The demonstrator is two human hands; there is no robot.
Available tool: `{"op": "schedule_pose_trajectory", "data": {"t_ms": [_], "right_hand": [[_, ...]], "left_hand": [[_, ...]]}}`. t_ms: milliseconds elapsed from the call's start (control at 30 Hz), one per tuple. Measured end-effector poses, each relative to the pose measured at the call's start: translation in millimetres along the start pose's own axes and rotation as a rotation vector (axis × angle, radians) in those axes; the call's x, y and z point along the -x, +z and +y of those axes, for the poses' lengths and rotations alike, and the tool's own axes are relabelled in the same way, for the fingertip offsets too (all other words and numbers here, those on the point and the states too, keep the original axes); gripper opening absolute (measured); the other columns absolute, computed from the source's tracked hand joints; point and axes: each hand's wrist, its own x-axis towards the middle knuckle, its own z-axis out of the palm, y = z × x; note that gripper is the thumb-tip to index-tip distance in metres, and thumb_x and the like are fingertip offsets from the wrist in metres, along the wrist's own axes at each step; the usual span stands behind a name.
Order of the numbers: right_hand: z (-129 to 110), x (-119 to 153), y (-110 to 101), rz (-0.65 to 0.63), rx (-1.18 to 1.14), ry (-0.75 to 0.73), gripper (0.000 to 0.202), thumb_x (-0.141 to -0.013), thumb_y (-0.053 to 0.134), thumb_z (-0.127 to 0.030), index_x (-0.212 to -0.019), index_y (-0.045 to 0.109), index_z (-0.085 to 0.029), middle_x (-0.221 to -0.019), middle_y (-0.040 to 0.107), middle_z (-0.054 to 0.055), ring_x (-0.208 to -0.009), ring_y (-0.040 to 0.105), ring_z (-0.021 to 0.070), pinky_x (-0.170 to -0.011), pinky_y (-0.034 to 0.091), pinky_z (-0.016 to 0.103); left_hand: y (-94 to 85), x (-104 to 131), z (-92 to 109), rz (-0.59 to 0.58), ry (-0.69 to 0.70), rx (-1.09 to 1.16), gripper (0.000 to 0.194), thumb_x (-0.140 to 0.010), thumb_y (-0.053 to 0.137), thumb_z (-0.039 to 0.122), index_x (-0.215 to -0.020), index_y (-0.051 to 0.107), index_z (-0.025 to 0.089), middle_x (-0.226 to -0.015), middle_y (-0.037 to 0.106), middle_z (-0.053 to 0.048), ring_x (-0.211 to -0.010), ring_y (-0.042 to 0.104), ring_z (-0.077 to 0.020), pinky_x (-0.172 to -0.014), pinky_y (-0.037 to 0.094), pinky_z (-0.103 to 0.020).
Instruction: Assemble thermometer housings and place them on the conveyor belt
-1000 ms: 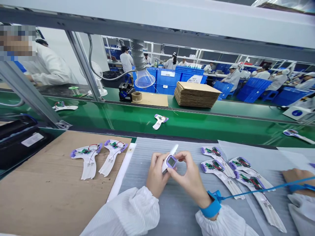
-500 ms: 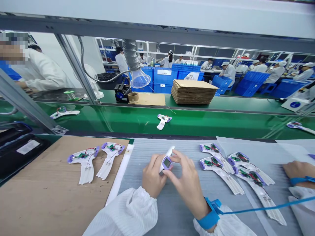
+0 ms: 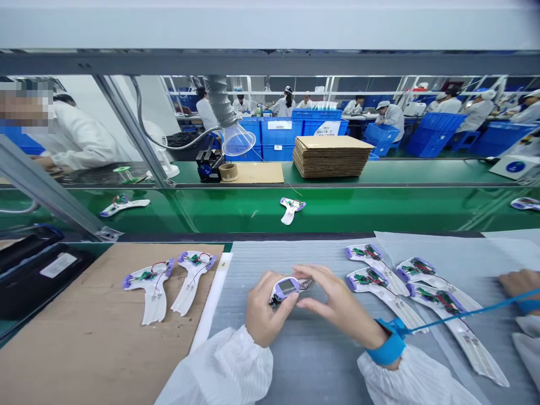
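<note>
My left hand [image 3: 265, 308] is closed around a white and purple device [image 3: 287, 287] with a small grey screen facing up and dark and green parts at its lower left side. My right hand [image 3: 337, 306], with a blue wrist strap, pinches at the right side of the same device, thumb and fingers curved round it. Both hands are over the grey foam sheet [image 3: 312, 365]. To their right lie several open white shells with circuit boards [image 3: 396, 301]. Two similar shells [image 3: 154, 289] rest on brown cardboard to the left.
Beyond the hands runs a green belt [image 3: 228, 211] carrying more shells [image 3: 292, 209]. A cardboard stack [image 3: 331, 157], tape roll [image 3: 228, 171] and extraction hose [image 3: 221, 101] are behind. Another person's hand [image 3: 521, 283] is at the right edge. A metal post [image 3: 130, 129] slants at left.
The device has turned in my hands, its screen now more level and its white handle hidden. My right forearm has swung outward. Shells on the belt have shifted right in view.
</note>
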Motion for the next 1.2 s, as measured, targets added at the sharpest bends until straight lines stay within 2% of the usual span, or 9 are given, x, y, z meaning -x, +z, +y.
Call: {"op": "schedule_pose_trajectory", "data": {"t_ms": [167,267,333,533,700,833,933,1100,1200], "right_hand": [[1.7,7.4,-7.4,-0.106,0.199,0.025,0.031,-0.082,0.059,-0.022,-0.112,0.052,-0.025,-0.102,0.065,0.005,-0.092,0.060,0.0238,-0.078,0.046,0.037],[28.1,15.5,-36.4,-0.002,0.281,0.131,0.033,-0.081,0.058,-0.019,-0.112,0.050,-0.025,-0.105,0.064,0.005,-0.092,0.061,0.0230,-0.076,0.046,0.034],[59.6,22.4,-72.4,0.116,0.364,0.295,0.037,-0.081,0.057,-0.023,-0.117,0.047,-0.024,-0.108,0.063,0.006,-0.092,0.061,0.0233,-0.075,0.046,0.033],[159.4,58.2,-187.4,0.360,0.639,0.798,0.036,-0.078,0.057,-0.025,-0.112,0.052,-0.014,-0.094,0.067,0.013,-0.084,0.063,0.0291,-0.067,0.045,0.033],[194.3,87.3,-209.3,0.382,0.625,0.896,0.019,-0.068,0.065,-0.023,-0.085,0.063,-0.016,-0.076,0.068,0.007,-0.072,0.064,0.0248,-0.062,0.046,0.029],[184.2,87.2,-204.7,0.443,0.609,0.843,0.030,-0.067,0.064,-0.024,-0.095,0.062,-0.012,-0.092,0.066,0.015,-0.091,0.061,0.0303,-0.077,0.047,0.037],[151.8,59.2,-183.0,0.471,0.516,0.720,0.039,-0.074,0.057,-0.031,-0.110,0.055,-0.014,-0.109,0.060,0.015,-0.097,0.059,0.0270,-0.078,0.048,0.035],[82.6,-7.7,-91.0,0.356,-0.079,0.532,0.039,-0.076,0.058,-0.040,-0.108,0.051,-0.019,-0.097,0.061,0.006,-0.059,0.061,0.0133,-0.048,0.051,0.025],[63.6,-20.6,-33.9,0.166,-0.176,0.564,0.023,-0.076,0.059,-0.032,-0.093,0.058,-0.017,-0.078,0.062,0.003,-0.051,0.058,0.0114,-0.036,0.045,0.019]], "left_hand": [[10.5,-10.1,15.1,-0.130,-0.065,0.050,0.015,-0.084,0.050,0.031,-0.084,0.057,0.019,-0.077,0.056,-0.003,-0.072,0.053,-0.0164,-0.066,0.040,-0.026],[22.8,-51.2,14.7,-0.416,-0.047,0.044,0.021,-0.079,0.056,0.036,-0.093,0.057,0.021,-0.088,0.058,-0.003,-0.079,0.055,-0.0171,-0.069,0.043,-0.026],[34.0,-93.9,3.0,-0.496,-0.045,-0.055,0.030,-0.074,0.061,0.038,-0.100,0.056,0.023,-0.100,0.058,-0.003,-0.089,0.055,-0.0181,-0.073,0.044,-0.026],[81.8,-220.2,-63.5,-0.240,-0.313,-0.412,0.024,-0.071,0.060,0.025,-0.094,0.056,0.018,-0.104,0.055,-0.014,-0.105,0.050,-0.0321,-0.086,0.038,-0.043],[108.2,-253.5,-90.2,-0.220,-0.424,-0.394,0.022,-0.064,0.064,0.022,-0.077,0.046,0.020,-0.075,0.059,-0.005,-0.080,0.059,-0.0269,-0.071,0.042,-0.035],[109.7,-236.8,-74.7,-0.194,-0.444,-0.268,0.021,-0.068,0.058,0.020,-0.076,0.039,0.022,-0.061,0.054,0.003,-0.057,0.055,-0.0166,-0.057,0.039,-0.024],[101.0,-191.1,-48.6,-0.154,-0.409,-0.178,0.020,-0.074,0.054,0.024,-0.082,0.035,0.023,-0.064,0.053,0.006,-0.054,0.052,-0.0123,-0.055,0.038,-0.021],[73.8,-71.3,-4.1,-0.129,-0.311,-0.033,0.019,-0.079,0.048,0.029,-0.089,0.032,0.024,-0.069,0.051,0.005,-0.058,0.049,-0.0127,-0.058,0.038,-0.021],[45.9,-22.7,12.7,-0.266,-0.312,-0.084,0.018,-0.080,0.048,0.029,-0.093,0.037,0.023,-0.068,0.051,0.004,-0.060,0.051,-0.0149,-0.058,0.038,-0.023]]}}
